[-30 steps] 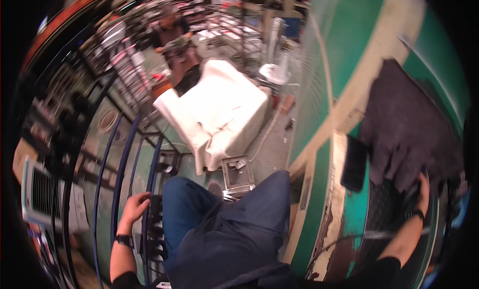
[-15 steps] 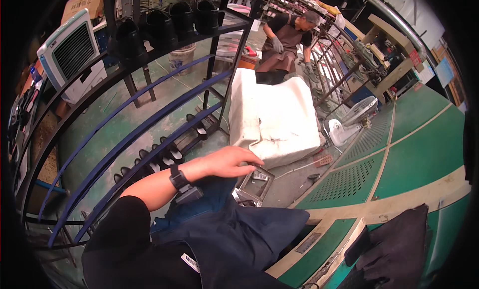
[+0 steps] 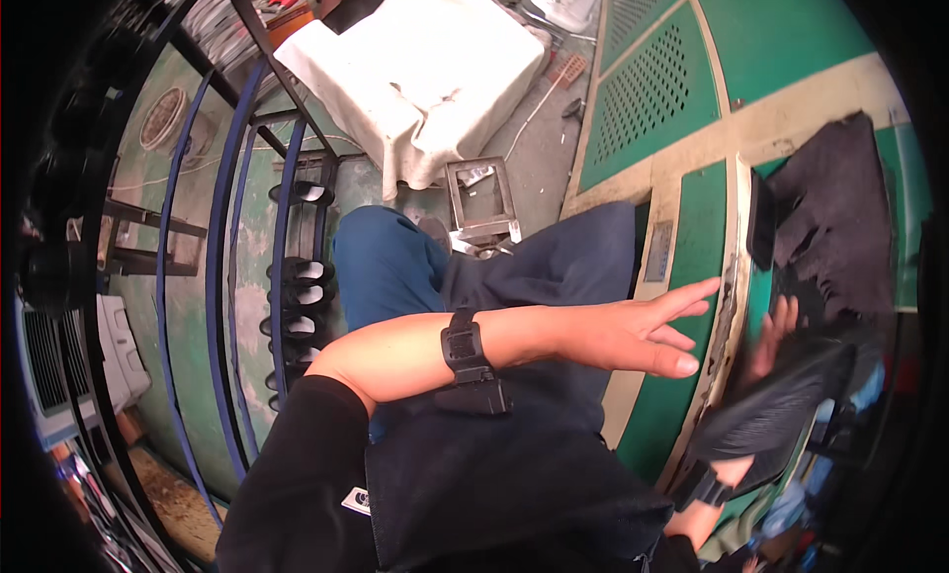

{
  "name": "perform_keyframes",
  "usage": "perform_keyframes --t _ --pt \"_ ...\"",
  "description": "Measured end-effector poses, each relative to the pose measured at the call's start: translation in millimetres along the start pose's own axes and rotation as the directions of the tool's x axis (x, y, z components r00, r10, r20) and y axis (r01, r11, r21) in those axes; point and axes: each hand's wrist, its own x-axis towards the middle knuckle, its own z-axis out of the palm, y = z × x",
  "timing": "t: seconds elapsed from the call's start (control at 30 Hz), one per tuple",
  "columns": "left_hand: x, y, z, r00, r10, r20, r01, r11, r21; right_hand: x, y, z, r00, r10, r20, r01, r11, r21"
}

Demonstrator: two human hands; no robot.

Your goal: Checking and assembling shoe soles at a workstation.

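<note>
My left hand reaches to the right across my lap, fingers spread and nothing in it. Its fingertips are near the cream edge of the green machine. My right hand is farther right, blurred; a shiny black thing shaped like a shoe lies across its palm and hides most of it. Only its fingertips show past that thing, and I cannot see the grip clearly. Beyond them, a dark cloth drapes over the machine. Black straps circle both wrists.
On the left stands a rack with blue bars and several black shoes. Ahead are a cloth-covered block and a small metal frame on the floor. A bucket and an air cooler stand beyond the rack.
The view has tilted down and swung right. My left hand has moved from ahead of me to the machine's edge. My right hand and the black shoe-like thing have come into view.
</note>
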Motion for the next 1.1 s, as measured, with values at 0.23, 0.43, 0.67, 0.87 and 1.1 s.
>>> perform_keyframes --t 0.23,0.43,0.67,0.87,1.1 --pt "-103.7 -45.2 -8.0 0.881 -0.309 -0.359 0.017 0.778 -0.628 18.2 184.2 87.1 0.873 0.452 0.182 -0.478 0.866 0.148" --pt "-136.8 -119.0 -44.9 0.726 -0.496 -0.477 -0.296 0.401 -0.867 26.2 336.8 60.8 0.577 0.811 -0.093 -0.802 0.584 0.127" --pt "-153.4 -90.6 -27.4 0.62 -0.512 -0.594 -0.379 0.467 -0.799 24.5 354.3 93.4 0.459 0.887 0.039 -0.886 0.455 0.091" --pt "-131.9 -80.2 -54.6 0.387 -0.464 -0.797 -0.127 0.829 -0.544 50.1 352.6 108.1 0.376 0.892 0.251 -0.867 0.434 -0.244" --pt "-114.3 -99.3 -173.0 0.288 -0.233 -0.929 0.15 0.969 -0.197 39.1 374.7 104.9 0.36 0.811 0.461 -0.848 0.49 -0.199"
